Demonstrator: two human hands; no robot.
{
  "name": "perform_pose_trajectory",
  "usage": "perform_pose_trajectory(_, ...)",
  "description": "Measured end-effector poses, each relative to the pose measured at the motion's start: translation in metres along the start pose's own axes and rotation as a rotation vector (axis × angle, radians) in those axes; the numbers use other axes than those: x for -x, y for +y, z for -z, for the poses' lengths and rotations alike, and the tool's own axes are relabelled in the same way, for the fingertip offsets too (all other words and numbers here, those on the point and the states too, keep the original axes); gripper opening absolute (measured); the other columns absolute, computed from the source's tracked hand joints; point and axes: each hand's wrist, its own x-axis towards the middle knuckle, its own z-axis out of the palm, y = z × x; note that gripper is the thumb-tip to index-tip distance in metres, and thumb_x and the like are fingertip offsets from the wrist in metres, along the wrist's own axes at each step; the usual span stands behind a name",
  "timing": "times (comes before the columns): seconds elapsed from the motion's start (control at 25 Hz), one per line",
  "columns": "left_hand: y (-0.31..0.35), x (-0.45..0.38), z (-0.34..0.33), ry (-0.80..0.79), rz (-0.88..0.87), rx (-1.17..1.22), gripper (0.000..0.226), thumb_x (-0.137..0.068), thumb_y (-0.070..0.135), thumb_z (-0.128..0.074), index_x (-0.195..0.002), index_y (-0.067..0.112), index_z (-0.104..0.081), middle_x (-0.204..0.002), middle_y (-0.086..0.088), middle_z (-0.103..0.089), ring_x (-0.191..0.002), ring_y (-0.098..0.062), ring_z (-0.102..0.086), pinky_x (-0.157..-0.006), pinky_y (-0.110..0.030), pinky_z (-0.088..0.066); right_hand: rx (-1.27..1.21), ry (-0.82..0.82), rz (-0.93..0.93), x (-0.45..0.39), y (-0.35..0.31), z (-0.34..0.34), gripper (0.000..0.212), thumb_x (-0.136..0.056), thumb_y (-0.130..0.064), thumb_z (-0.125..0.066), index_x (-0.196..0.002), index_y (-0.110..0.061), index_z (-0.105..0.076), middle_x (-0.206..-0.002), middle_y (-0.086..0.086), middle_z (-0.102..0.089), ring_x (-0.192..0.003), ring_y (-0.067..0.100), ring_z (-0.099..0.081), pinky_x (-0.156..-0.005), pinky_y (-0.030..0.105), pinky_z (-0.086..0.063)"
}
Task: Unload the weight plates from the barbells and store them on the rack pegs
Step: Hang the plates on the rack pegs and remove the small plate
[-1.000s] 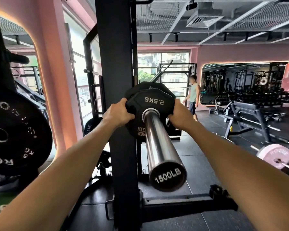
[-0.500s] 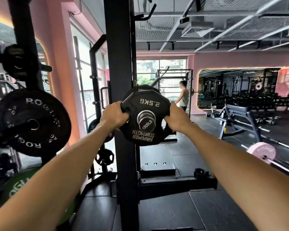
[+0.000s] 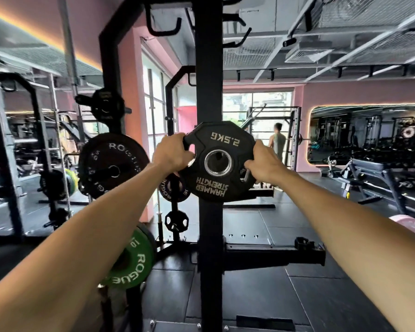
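Left hand (image 3: 171, 153) fingers curled round left edge of small black plate (image 3: 218, 161), right hand (image 3: 264, 164) gripping right edge. Plate upright, face toward camera, lettering upside down, hole empty, held in front of rack post (image 3: 210, 92). Bigger black plate (image 3: 113, 165) and green plate (image 3: 132, 262) on pegs at left.

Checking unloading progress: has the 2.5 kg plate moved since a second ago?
Yes. The 2.5 kg plate, gripped by the left hand and right hand, slid off the barbell sleeve toward the camera; its centre hole is now empty.

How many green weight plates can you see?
2: a green Rogue plate low on the left, and a green-edged plate behind the large black Rogue plate. Others may be hidden.
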Motion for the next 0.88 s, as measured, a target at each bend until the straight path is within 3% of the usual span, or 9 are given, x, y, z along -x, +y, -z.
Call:
perform_pose_trajectory(0.08, -0.022, 0.011, 0.028, -0.011, 0.021, -0.013, 0.011, -0.076, 0.014, -0.062, -0.073, 0.017, -0.052, -0.076, -0.006, -0.061, -0.076, -0.030, -0.060, -0.063, -0.031, -0.041, 0.003, -0.017, 0.008, 0.008, -0.030, -0.008, 0.038, -0.089, -0.015, -0.058, -0.121, -0.003, -0.039, -0.108, 0.016, -0.058, -0.099, 0.035, -0.059, -0.083, 0.044, -0.050)
perform_pose_trajectory(0.16, -0.047, 0.022, 0.055, -0.006, -0.005, -0.054, 0.013, -0.077, 0.015, -0.061, -0.072, 0.018, -0.049, -0.078, -0.007, -0.061, -0.079, -0.033, -0.061, -0.063, -0.032, -0.041, 0.006, -0.041, 0.028, 0.017, -0.063, -0.021, 0.029, -0.089, -0.015, -0.057, -0.112, -0.006, -0.042, -0.107, 0.017, -0.059, -0.095, 0.036, -0.062, -0.083, 0.048, -0.053)
perform_pose_trajectory(0.2, -0.061, 0.028, 0.068, -0.002, -0.023, -0.074, 0.008, -0.078, 0.017, -0.061, -0.078, 0.015, -0.053, -0.081, -0.009, -0.062, -0.082, -0.033, -0.061, -0.065, -0.033, -0.042, -0.002, -0.050, 0.040, 0.021, -0.079, -0.027, 0.024, -0.089, -0.014, -0.056, -0.107, -0.008, -0.042, -0.104, 0.016, -0.059, -0.086, 0.034, -0.065, -0.079, 0.049, -0.055)
perform_pose_trajectory(0.32, -0.116, 0.042, 0.114, 0.012, -0.022, -0.094, 0.026, -0.080, 0.023, -0.063, -0.100, 0.007, -0.061, -0.095, -0.014, -0.066, -0.089, -0.035, -0.062, -0.075, -0.039, -0.051, -0.017, -0.059, 0.054, 0.037, -0.141, -0.052, 0.020, -0.090, -0.015, -0.055, -0.100, -0.009, -0.038, -0.096, 0.012, -0.056, -0.059, 0.029, -0.066, -0.068, 0.043, -0.056)
perform_pose_trajectory(0.52, -0.214, 0.053, 0.193, 0.032, -0.089, -0.092, 0.032, -0.082, 0.031, -0.062, -0.104, 0.007, -0.065, -0.097, -0.017, -0.069, -0.091, -0.036, -0.063, -0.079, -0.040, -0.053, -0.082, -0.081, 0.095, 0.058, -0.251, -0.093, 0.023, -0.088, -0.014, -0.058, -0.102, -0.010, -0.039, -0.103, 0.015, -0.057, -0.067, 0.027, -0.057, -0.065, 0.038, -0.051)
perform_pose_trajectory(0.68, -0.282, 0.052, 0.248, 0.025, -0.115, -0.099, 0.038, -0.084, 0.033, -0.060, -0.111, 0.006, -0.062, -0.100, -0.019, -0.068, -0.096, -0.038, -0.062, -0.080, -0.038, -0.051, -0.076, -0.079, 0.107, 0.060, -0.332, -0.121, 0.020, -0.089, -0.013, -0.056, -0.101, -0.008, -0.041, -0.094, 0.011, -0.055, -0.060, 0.023, -0.061, -0.045, 0.032, -0.051)
perform_pose_trajectory(0.88, -0.341, 0.039, 0.273, 0.040, -0.096, -0.092, 0.033, -0.083, 0.032, -0.059, -0.102, 0.005, -0.062, -0.095, -0.019, -0.068, -0.091, -0.038, -0.062, -0.073, -0.035, -0.046, -0.080, -0.121, 0.126, 0.046, -0.386, -0.149, 0.024, -0.089, -0.010, -0.056, -0.106, -0.007, -0.040, -0.093, 0.011, -0.054, -0.060, 0.026, -0.061, -0.042, 0.029, -0.048)
